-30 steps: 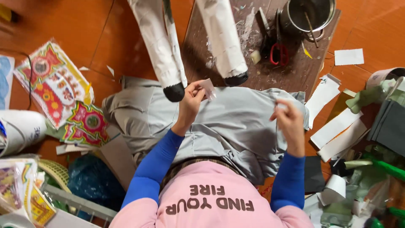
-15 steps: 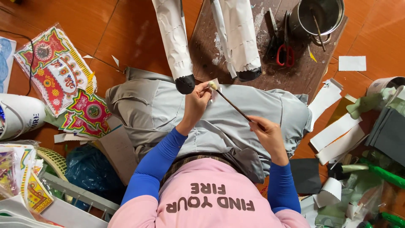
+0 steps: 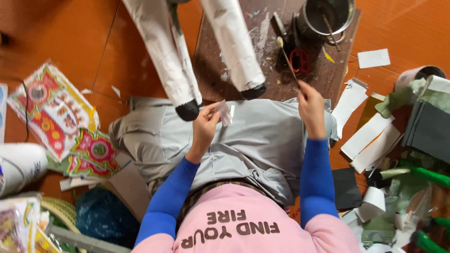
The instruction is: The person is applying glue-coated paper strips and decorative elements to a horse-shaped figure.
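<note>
White paper scrap (image 3: 226, 112) sits pinched in the left hand (image 3: 206, 125); right hand (image 3: 310, 105) grips a thin brush (image 3: 287, 58), its tip pale.

My sleeves (image 3: 315, 182) are bright blue under a pink shirt (image 3: 243, 225) with dark brown lettering, and grey cloth (image 3: 253, 140) covers my lap. My left hand (image 3: 206, 124) pinches a white paper scrap (image 3: 225, 112); my right hand (image 3: 310, 105) holds a dark stick with a pale yellowish tip (image 3: 287, 56). Two white paper-wrapped tubes (image 3: 234, 42) end in black caps, red-handled scissors (image 3: 300, 58) lie on a brown board (image 3: 220, 47), and red, green and yellow patterned sheets (image 3: 56, 117) lie on the orange floor (image 3: 70, 33).
</note>
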